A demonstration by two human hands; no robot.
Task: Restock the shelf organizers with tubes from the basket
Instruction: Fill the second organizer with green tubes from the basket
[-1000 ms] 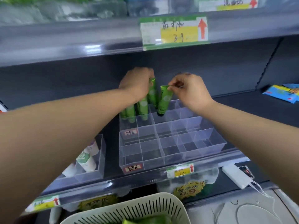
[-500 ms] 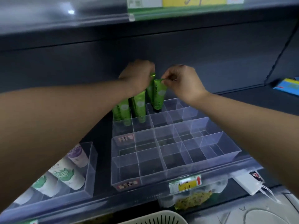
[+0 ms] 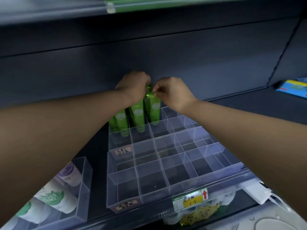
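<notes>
Several green tubes (image 3: 137, 116) stand upright in the back-left cells of a clear gridded organizer (image 3: 167, 156) on the dark shelf. My right hand (image 3: 172, 92) pinches the crimped top of the rightmost green tube (image 3: 153, 107), which stands in a back-row cell. My left hand (image 3: 134, 85) sits over the tops of the tubes beside it, fingers curled around them at the back. The basket is out of view.
A second clear bin (image 3: 66, 193) at the lower left holds white tubes with green and purple prints. A yellow price tag (image 3: 191, 200) hangs on the shelf's front rail. A blue packet (image 3: 294, 87) lies far right. A white power bank (image 3: 256, 194) sits below the shelf.
The tube in my right hand has dropped upright into its back-row cell next to the others. The camera has tilted and moved closer, so the basket has left the view.
</notes>
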